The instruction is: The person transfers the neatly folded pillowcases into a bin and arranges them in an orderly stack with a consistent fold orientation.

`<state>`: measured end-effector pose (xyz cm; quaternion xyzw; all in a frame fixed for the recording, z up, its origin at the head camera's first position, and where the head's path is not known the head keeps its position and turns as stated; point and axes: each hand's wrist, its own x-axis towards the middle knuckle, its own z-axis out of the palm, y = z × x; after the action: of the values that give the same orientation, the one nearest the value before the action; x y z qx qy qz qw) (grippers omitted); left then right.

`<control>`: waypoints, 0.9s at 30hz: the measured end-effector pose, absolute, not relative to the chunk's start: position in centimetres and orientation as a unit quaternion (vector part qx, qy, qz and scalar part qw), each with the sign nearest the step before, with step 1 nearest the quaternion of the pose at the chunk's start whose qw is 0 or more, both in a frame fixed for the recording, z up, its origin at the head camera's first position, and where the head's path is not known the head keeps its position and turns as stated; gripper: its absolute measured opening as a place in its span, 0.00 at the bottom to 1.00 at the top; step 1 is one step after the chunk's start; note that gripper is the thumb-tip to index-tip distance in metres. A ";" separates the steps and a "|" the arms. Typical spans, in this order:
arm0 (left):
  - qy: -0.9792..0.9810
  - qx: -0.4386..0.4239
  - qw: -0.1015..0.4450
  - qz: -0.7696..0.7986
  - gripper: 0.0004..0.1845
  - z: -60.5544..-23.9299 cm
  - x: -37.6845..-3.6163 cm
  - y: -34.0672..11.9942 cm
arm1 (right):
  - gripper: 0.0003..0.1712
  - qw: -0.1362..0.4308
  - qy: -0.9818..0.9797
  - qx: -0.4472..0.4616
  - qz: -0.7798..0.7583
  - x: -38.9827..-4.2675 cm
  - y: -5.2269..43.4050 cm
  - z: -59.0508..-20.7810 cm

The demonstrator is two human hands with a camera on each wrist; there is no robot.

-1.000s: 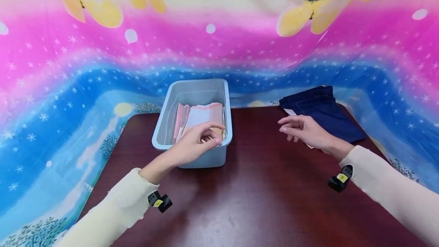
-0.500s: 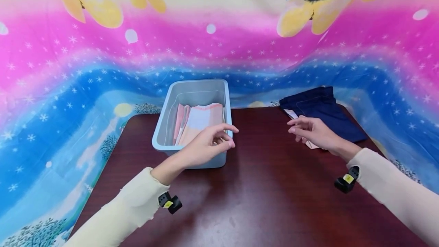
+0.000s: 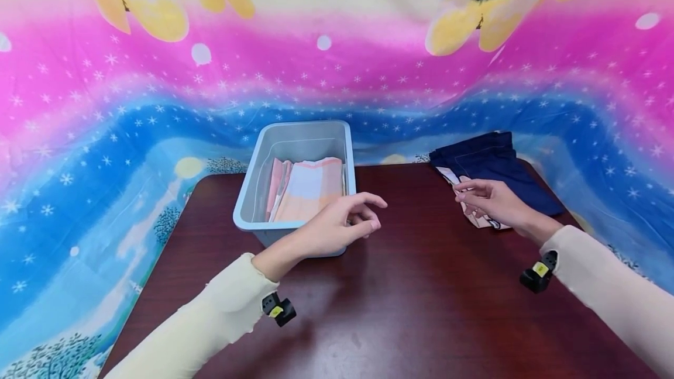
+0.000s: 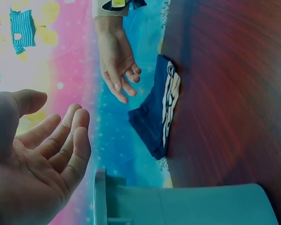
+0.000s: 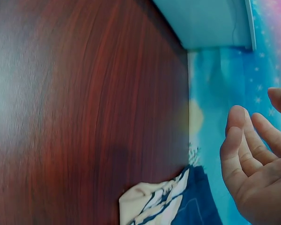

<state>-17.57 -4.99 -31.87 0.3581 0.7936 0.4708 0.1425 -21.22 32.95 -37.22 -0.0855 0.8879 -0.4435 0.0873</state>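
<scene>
left hand [image 3: 337,223] and right hand [image 3: 495,203] hover, fingers relaxed and empty; the bin [image 3: 310,146] likely keeps folded cloths [image 3: 308,189] contained.

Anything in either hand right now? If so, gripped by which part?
Nothing is held: the left hand is empty near the grey bin, and the right hand is empty near the dark blue garment.
</scene>
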 end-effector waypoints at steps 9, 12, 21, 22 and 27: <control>0.792 0.354 0.173 0.467 0.18 -32.1 -17.1 -3.8 | 0.31 0.099 0.901 -0.041 -0.421 -22.0 35.3 -37.9; 0.791 0.357 0.178 0.464 0.18 -32.2 -16.9 -3.4 | 0.32 0.101 0.904 -0.030 -0.415 -22.3 35.8 -38.2; 0.804 0.358 0.185 0.438 0.19 -33.3 -16.6 -2.0 | 0.34 0.101 0.913 -0.010 -0.396 -23.0 37.2 -39.3; 0.807 0.358 0.184 0.433 0.19 -33.5 -16.5 -1.8 | 0.34 0.102 0.913 -0.009 -0.394 -23.0 37.3 -39.5; 0.831 0.361 0.162 0.391 0.18 -34.6 -16.3 -0.9 | 0.34 0.102 0.915 -0.007 -0.389 -23.0 37.8 -40.4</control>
<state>-16.29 -0.91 -34.58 0.3609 0.8309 0.3913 0.1619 -22.97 37.76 -40.39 -0.0066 0.9153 -0.3895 0.1022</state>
